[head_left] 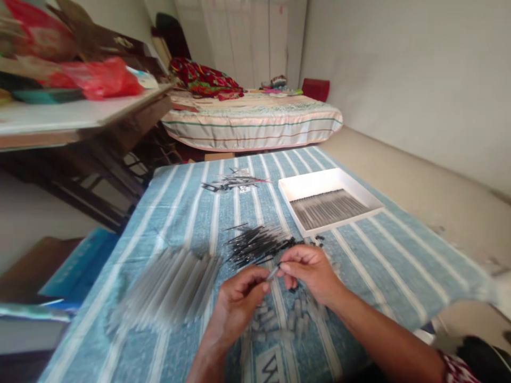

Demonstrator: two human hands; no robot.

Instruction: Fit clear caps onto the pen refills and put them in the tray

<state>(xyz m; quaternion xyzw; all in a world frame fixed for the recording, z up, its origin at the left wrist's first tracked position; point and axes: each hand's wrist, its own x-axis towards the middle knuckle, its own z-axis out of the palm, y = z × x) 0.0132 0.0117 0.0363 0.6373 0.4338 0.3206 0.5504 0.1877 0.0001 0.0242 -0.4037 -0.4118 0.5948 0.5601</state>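
My left hand (244, 291) pinches a short grey translucent tube piece (273, 273) between thumb and fingers. The fingertips of my right hand (309, 268) close at the tube's upper end, on a small dark part I cannot make out clearly. Just beyond the hands lies a pile of thin black sticks with pale ends, like pen refills (255, 243). Loose short grey pieces, like pen caps (297, 318), are scattered below and between my wrists. To the left rests a row of long grey translucent tubes (171, 287), side by side.
A white open box (339, 216) at the back right holds a row of thin grey sticks. Another small heap of dark thin parts (233, 182) lies farther back on the striped blue cloth (151, 218). Beyond stand a bed (255, 125) and a side table (72, 122) with red bags.
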